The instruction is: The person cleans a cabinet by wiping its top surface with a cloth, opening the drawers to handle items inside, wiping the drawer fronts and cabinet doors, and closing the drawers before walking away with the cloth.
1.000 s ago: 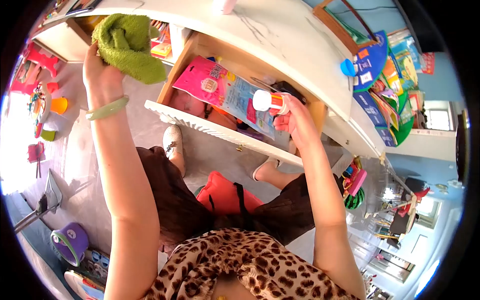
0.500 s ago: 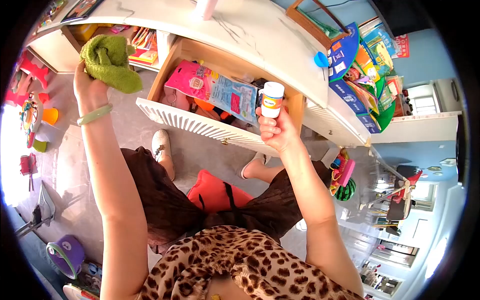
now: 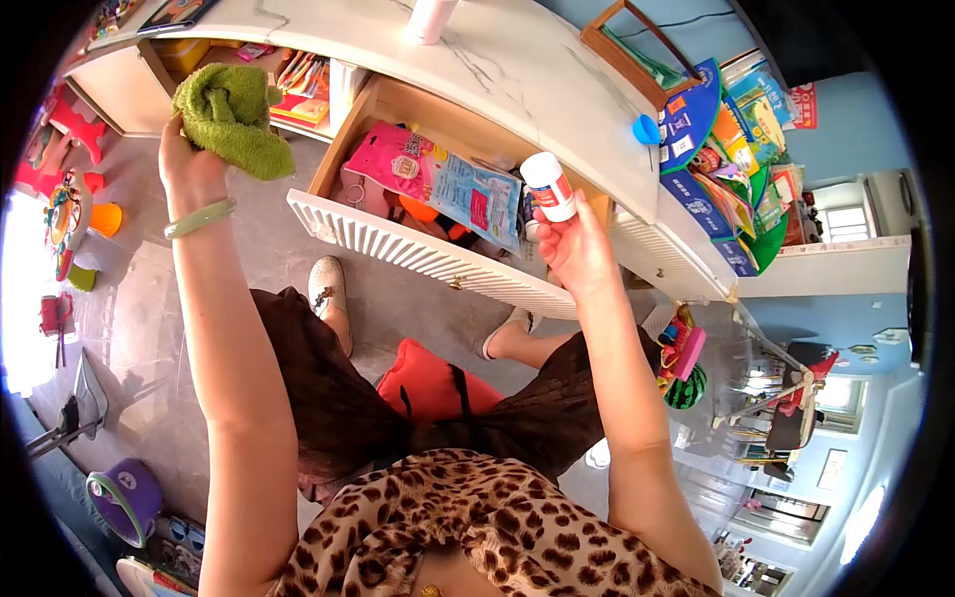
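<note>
My left hand [image 3: 191, 164] grips a bunched green cloth [image 3: 231, 119] at the upper left, in front of an open cabinet compartment. In my right hand [image 3: 577, 249] is a small white pill bottle [image 3: 548, 186] with a red and white label, tilted, its lid on. The bottle is above the right end of an open drawer [image 3: 398, 244]. Inside the drawer lie a pink and blue plastic packet [image 3: 433, 184] and an orange item [image 3: 418, 209]. Other contents are partly hidden under the packet.
A white marbled counter [image 3: 507, 75] runs above the drawer, with a white cylinder [image 3: 430, 20], a blue cup [image 3: 646, 129] and a wooden frame [image 3: 622, 50] on it. A book rack [image 3: 696, 159] stands to the right. A red cushion [image 3: 433, 383] lies between my legs.
My right hand has turned the bottle, so it leans and another side of its label shows. The whole view has shifted slightly. The cloth is still in my left hand.
</note>
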Tool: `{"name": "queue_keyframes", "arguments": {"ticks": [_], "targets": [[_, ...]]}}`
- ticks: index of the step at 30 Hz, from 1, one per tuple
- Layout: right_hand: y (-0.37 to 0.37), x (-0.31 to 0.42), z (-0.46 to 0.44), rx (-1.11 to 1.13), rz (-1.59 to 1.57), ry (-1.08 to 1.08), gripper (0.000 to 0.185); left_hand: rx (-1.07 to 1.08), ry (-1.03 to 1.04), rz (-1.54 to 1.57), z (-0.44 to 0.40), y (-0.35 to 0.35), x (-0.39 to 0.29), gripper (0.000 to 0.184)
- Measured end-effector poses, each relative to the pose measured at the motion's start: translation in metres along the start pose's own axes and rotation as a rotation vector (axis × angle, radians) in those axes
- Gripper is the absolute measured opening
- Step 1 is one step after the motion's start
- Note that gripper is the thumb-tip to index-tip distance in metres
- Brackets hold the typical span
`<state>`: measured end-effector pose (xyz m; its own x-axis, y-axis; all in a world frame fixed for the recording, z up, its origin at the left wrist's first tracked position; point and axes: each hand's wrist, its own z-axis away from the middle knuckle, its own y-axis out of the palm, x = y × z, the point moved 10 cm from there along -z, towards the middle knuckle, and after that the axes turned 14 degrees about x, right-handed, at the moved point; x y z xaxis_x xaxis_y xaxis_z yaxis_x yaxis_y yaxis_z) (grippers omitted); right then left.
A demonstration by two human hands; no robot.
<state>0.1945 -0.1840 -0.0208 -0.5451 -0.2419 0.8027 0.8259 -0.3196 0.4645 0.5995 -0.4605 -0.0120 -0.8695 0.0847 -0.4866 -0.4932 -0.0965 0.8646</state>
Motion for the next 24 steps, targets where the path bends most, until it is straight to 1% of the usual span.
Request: {"name": "queue_keyframes", "arguments": {"ticks": [2,3,5,9,12,15,18,21,24], "targets": [[-0.005,0.009,0.005,-0.063,0.031,-0.023,0.044,0.008,-0.013,0.01,0.001,0.002,0.002,0.036],[-0.01,0.012,0.005,-0.028,0.052,-0.048,0.041,0.012,-0.019,0.015,0.001,0.003,0.002,0.036],[-0.009,0.022,0.009,-0.041,0.138,-0.117,0.04,0.038,-0.03,-0.012,-0.004,0.001,0.003,0.036],[-0.006,0.04,0.019,-0.068,0.343,-0.217,0.045,0.05,-0.03,-0.035,-0.009,-0.005,0.003,0.036],[-0.004,0.049,0.026,-0.096,0.464,-0.248,0.048,0.053,-0.04,-0.033,-0.008,-0.003,0.005,0.036],[0.006,0.058,0.03,-0.039,0.584,-0.304,0.049,0.003,-0.044,-0.049,0.0,0.001,0.005,0.036],[0.022,0.061,0.031,0.106,0.595,-0.397,0.052,-0.002,-0.031,-0.052,-0.002,-0.001,0.005,0.036],[0.039,0.067,0.037,0.145,0.703,-0.432,0.047,-0.003,-0.029,-0.047,-0.001,-0.001,0.004,0.036],[0.039,0.07,0.041,0.126,0.816,-0.532,0.039,-0.029,-0.026,-0.03,0.002,0.0,0.004,0.036]]}}
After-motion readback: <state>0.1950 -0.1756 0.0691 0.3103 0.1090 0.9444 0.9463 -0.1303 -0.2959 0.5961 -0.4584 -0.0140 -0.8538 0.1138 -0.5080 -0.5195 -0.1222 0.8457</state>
